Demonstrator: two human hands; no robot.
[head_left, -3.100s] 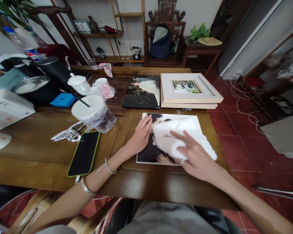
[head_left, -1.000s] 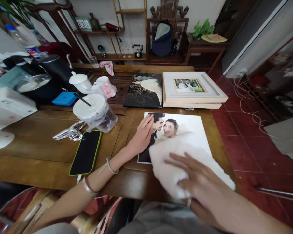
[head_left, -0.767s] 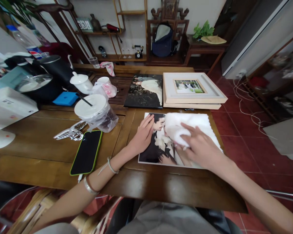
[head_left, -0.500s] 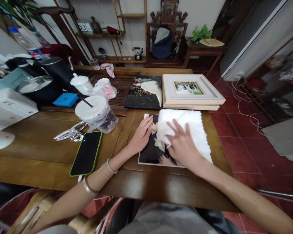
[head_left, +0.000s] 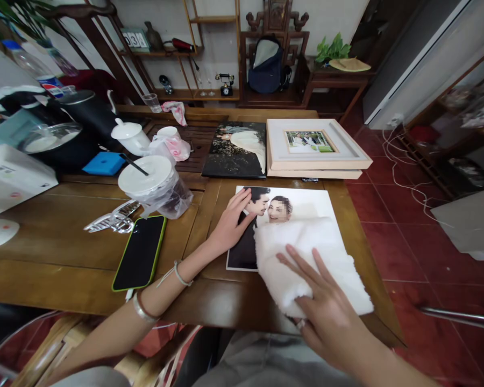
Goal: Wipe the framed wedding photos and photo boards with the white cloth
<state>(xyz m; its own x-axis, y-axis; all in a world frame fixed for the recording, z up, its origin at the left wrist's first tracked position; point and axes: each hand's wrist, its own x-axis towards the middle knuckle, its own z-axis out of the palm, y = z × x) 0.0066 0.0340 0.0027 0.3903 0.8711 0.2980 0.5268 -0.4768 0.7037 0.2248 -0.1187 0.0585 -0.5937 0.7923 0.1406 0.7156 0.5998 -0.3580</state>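
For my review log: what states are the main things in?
Photo print: flat, partly covered
White cloth: rumpled, partly over photo print
Left hand: on photo print
Right hand: on white cloth
Phone: face up, dark
Drink cup: lidded, straw in
White pot: lidded
Picture frames: stacked
Bottle: capped

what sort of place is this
Probably a home's living or tea room, though a small shop is possible: a slatted wooden tray with white teaware nearby, a carved wooden chair holding a backpack, and display shelves with an old-style telephone.
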